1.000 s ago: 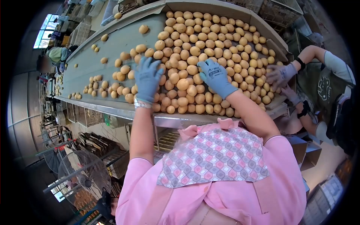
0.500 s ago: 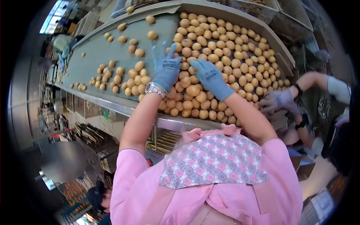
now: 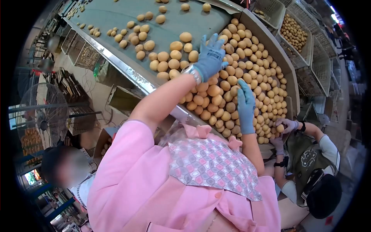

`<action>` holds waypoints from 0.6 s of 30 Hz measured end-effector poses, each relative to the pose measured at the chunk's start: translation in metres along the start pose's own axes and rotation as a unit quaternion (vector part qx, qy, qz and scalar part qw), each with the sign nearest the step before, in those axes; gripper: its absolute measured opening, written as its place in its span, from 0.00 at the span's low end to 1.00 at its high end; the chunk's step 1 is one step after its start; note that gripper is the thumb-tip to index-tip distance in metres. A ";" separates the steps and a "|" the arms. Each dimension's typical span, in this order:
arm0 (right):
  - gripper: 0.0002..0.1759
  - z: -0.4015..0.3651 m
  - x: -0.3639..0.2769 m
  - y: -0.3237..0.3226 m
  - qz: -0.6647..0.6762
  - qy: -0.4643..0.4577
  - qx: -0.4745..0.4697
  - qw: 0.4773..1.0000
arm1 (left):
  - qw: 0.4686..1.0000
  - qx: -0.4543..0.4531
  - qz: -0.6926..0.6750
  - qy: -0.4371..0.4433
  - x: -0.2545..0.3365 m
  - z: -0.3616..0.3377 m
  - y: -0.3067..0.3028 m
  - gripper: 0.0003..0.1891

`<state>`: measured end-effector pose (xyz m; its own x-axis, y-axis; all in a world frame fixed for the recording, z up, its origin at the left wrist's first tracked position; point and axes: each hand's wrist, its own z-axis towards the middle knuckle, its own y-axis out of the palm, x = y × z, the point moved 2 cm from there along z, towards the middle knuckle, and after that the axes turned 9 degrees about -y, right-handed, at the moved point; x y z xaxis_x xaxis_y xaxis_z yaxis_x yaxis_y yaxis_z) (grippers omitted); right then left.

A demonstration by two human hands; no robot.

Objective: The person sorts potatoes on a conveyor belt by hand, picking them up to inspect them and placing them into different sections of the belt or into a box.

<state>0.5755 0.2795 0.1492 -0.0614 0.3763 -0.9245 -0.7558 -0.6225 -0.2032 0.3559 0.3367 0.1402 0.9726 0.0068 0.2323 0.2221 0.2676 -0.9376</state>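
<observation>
at the edge of the green belt (image 3: 123,12), in the head view, your gloved left hand (image 3: 210,57) is spread by the round tan produce (image 3: 213,90). your gloved right hand (image 3: 245,110) is over the pile, fingers near together; whether it pinches one, i cannot tell.

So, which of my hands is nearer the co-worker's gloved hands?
Right. Your right hand is over the produce, towards the co-worker's gloved hands; your left hand is farther, near the green belt.
</observation>
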 end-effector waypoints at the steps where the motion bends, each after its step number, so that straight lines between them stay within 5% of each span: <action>1: 0.23 0.004 -0.015 0.004 0.128 0.021 0.017 0.991 | 0.998 0.031 -0.055 0.012 0.008 -0.017 -0.020 0.22; 3: 0.23 0.008 -0.039 0.011 0.373 0.065 0.053 0.924 | 0.990 0.062 -0.120 0.045 0.023 -0.058 -0.038 0.23; 5: 0.23 -0.019 0.038 0.016 0.434 0.258 0.093 0.858 | 0.984 0.063 -0.141 0.085 0.034 -0.096 -0.045 0.25; 7: 0.17 -0.030 0.040 0.010 0.346 0.372 -0.041 0.860 | 0.983 0.052 -0.171 0.030 0.025 -0.120 -0.062 0.25; 9: 0.18 -0.006 -0.001 -0.015 0.149 0.386 -0.161 0.896 | 0.988 0.062 -0.143 -0.021 0.003 -0.141 -0.077 0.25; 11: 0.18 0.024 0.037 -0.074 0.192 0.297 -0.021 0.935 | 0.985 0.097 -0.131 -0.065 -0.017 -0.159 -0.080 0.23; 14: 0.18 0.067 0.054 -0.144 0.320 0.123 0.372 0.862 | 0.964 0.153 -0.190 -0.106 -0.026 -0.168 -0.077 0.21; 16: 0.18 0.065 0.057 -0.119 0.010 0.127 0.148 0.981 | 0.961 0.170 -0.200 -0.090 -0.021 -0.165 -0.075 0.20; 17: 0.19 0.063 0.065 -0.097 -0.150 0.122 0.025 0.981 | 0.966 0.172 -0.170 -0.092 -0.019 -0.167 -0.077 0.19; 18: 0.18 0.062 0.091 -0.064 -0.367 0.056 -0.088 0.925 | 0.964 0.172 -0.180 -0.090 -0.022 -0.168 -0.078 0.19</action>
<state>0.5778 0.3965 0.0981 0.5004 0.6743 -0.5431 -0.4500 -0.3334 -0.8285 0.3291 0.1543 0.1646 0.8025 0.0128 0.5965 0.4769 0.5871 -0.6542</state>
